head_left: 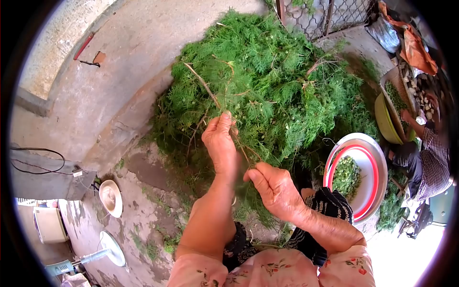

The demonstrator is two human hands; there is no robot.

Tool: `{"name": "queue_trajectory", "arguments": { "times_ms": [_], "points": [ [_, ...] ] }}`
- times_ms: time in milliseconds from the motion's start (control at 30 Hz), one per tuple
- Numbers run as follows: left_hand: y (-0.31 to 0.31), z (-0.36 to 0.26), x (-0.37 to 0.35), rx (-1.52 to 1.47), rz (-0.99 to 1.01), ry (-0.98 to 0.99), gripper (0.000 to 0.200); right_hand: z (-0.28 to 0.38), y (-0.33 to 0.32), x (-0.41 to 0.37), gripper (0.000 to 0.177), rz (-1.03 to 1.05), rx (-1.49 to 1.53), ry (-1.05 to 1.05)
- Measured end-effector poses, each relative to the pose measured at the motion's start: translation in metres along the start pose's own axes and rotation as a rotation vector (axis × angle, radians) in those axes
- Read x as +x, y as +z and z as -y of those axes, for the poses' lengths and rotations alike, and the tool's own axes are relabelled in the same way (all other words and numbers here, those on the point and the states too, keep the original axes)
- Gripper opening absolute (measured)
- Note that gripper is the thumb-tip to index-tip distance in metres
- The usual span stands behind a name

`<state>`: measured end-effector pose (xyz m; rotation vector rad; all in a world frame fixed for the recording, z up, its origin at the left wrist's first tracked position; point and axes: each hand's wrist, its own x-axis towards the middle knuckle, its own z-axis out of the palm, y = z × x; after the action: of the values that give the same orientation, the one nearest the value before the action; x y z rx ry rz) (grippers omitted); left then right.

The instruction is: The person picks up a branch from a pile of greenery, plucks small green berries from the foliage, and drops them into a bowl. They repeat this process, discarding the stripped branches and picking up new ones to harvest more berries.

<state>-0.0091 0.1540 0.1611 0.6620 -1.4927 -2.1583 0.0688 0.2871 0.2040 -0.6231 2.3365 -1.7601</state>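
A thin brown branch (203, 83) with sparse green sprigs is pinched between the thumb and fingers of my left hand (221, 143). Lower and to the right, my right hand (277, 189) is closed, its fingertips at a thin stem (245, 154) that runs down from my left hand. Beyond both hands lies a large pile of feathery green branches (282, 81). Beside my right knee stands a white basin with a red ring (373, 179), holding small green pieces (345, 179).
At the right a co-worker (430, 165) sits by a yellow-green tub (385, 119) with a basket (397, 86) on it. A metal lattice (330, 16) stands behind the pile. On the left are a round hat-like object (111, 198), a fan (112, 248) and a cable (40, 171).
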Motion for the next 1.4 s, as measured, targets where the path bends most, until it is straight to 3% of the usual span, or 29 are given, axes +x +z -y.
{"name": "queue_trajectory", "arguments": {
  "times_ms": [33,67,100,167,200,233,267,300,367,433,467,567,600,667,733,767,800,833,900,1000,1133,1233,1267,1300,1367,1400],
  "points": [
    [0.001,0.001,0.001,-0.014,-0.029,-0.018,0.022,0.001,0.003,-0.007,0.018,0.014,-0.012,-0.103],
    [-0.004,-0.004,0.019,-0.178,-0.191,-0.181,0.024,0.002,0.006,-0.016,0.017,0.030,-0.024,-0.207],
    [-0.022,-0.011,0.030,-0.103,-0.061,-0.013,0.025,0.007,0.012,-0.026,0.015,0.136,0.037,-0.227],
    [-0.027,-0.018,0.028,-0.305,-0.103,-0.034,0.026,0.011,0.015,-0.031,0.020,0.203,0.191,-0.044],
    [-0.036,-0.007,0.036,-0.139,-0.119,-0.007,0.027,0.004,0.011,-0.027,0.023,0.199,0.268,0.096],
    [-0.040,-0.001,0.042,-0.172,-0.098,-0.093,0.029,-0.005,0.001,-0.020,0.025,0.202,0.341,0.238],
    [-0.041,0.003,0.047,-0.209,-0.081,-0.180,0.032,-0.002,-0.011,-0.012,0.028,0.156,0.528,0.533],
    [-0.041,0.004,0.050,-0.248,-0.062,-0.266,0.034,-0.004,-0.023,-0.008,0.028,0.091,0.712,0.614],
    [-0.032,-0.007,0.031,-0.193,-0.023,-0.179,0.035,-0.011,-0.038,0.001,0.026,-0.022,0.714,0.675],
    [-0.041,0.000,0.043,0.033,0.073,-0.219,0.039,-0.016,-0.049,0.012,0.022,-0.210,0.729,0.633],
    [-0.031,-0.009,0.031,-0.005,0.045,-0.212,0.037,-0.024,-0.056,0.015,0.019,-0.274,0.679,0.625],
    [-0.023,-0.009,0.027,-0.008,0.054,-0.246,0.031,-0.043,-0.069,0.022,0.022,-0.289,0.538,0.487],
    [-0.020,-0.009,0.025,-0.016,0.044,-0.283,0.029,-0.038,-0.068,0.024,0.028,-0.235,0.402,0.475],
    [-0.017,-0.005,0.021,0.020,0.064,-0.288,0.032,-0.043,-0.054,0.025,0.034,-0.129,0.293,0.222],
    [-0.013,0.003,0.018,0.067,0.087,-0.257,0.035,-0.050,-0.043,0.024,0.036,0.001,0.065,0.152],
    [-0.012,0.007,0.019,0.071,0.061,-0.285,0.035,-0.044,-0.044,0.022,0.037,0.096,-0.072,0.264],
    [-0.011,0.010,0.020,0.074,0.036,-0.314,0.035,-0.039,-0.049,0.027,0.049,0.266,-0.053,0.482],
    [-0.009,0.013,0.020,0.077,0.012,-0.343,0.036,-0.036,-0.054,0.028,0.051,0.148,0.135,0.567],
    [-0.005,0.005,0.009,0.150,0.230,-0.332,0.047,-0.032,-0.064,0.029,0.053,-0.098,0.504,0.717],
    [0.005,0.000,-0.003,0.264,0.528,-0.334,0.063,-0.067,-0.070,0.032,0.054,-0.303,0.806,0.611],
    [0.015,0.005,-0.013,0.201,0.509,-0.416,0.053,-0.060,-0.083,0.030,0.045,-0.305,0.963,0.571],
    [0.020,-0.005,-0.017,0.056,0.387,-0.453,0.042,-0.037,-0.091,0.030,0.027,-0.436,1.182,0.632],
    [0.016,0.000,-0.014,-0.018,0.386,-0.478,0.042,-0.018,-0.091,0.035,0.029,-0.593,1.049,0.747],
    [0.011,0.007,-0.010,-0.092,0.386,-0.502,0.042,-0.049,-0.095,0.026,0.031,-0.282,1.185,0.465],
    [0.006,0.014,0.001,-0.170,0.256,-0.615,0.038,-0.048,-0.097,0.023,0.031,-0.386,1.344,0.455],
    [0.006,0.014,0.004,-0.210,0.191,-0.667,0.036,-0.048,-0.100,0.026,0.031,-0.414,1.250,0.451]
  ]
}}
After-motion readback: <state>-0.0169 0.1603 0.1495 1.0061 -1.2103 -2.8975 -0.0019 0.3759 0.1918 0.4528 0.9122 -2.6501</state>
